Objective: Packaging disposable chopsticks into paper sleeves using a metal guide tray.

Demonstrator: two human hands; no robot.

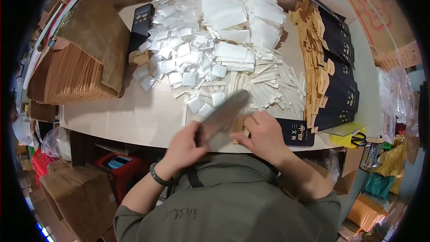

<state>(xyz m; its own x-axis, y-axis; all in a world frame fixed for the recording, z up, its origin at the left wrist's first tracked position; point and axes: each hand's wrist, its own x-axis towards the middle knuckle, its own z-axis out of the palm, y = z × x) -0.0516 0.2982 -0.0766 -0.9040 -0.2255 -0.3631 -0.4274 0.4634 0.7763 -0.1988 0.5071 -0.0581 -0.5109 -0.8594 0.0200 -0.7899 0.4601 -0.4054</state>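
A long, flat greyish strip [224, 114], smeared by motion, slants up and away from my left hand [186, 145]. The thumb and fingers of that hand are closed at its near end; its kind is too blurred to make out. At the table's front edge lies a dark paper sleeve [295, 133] with a tan end. My right hand [264, 136] rests across it, fingers curled and thumb at the tan end, partly hiding it. Just beyond both hands are thin pale paper-wrapped sticks [277, 87] and small clear packets with white contents [190, 78].
White flat paper packs [224, 13] are heaped at the back. Overlapping dark sleeves with tan ends [333, 76] line the right side. A carton packed with brown sleeves [74, 71] stands at left, beside another dark sleeve [141, 27]. Scissors [358, 139] lie at the right front corner.
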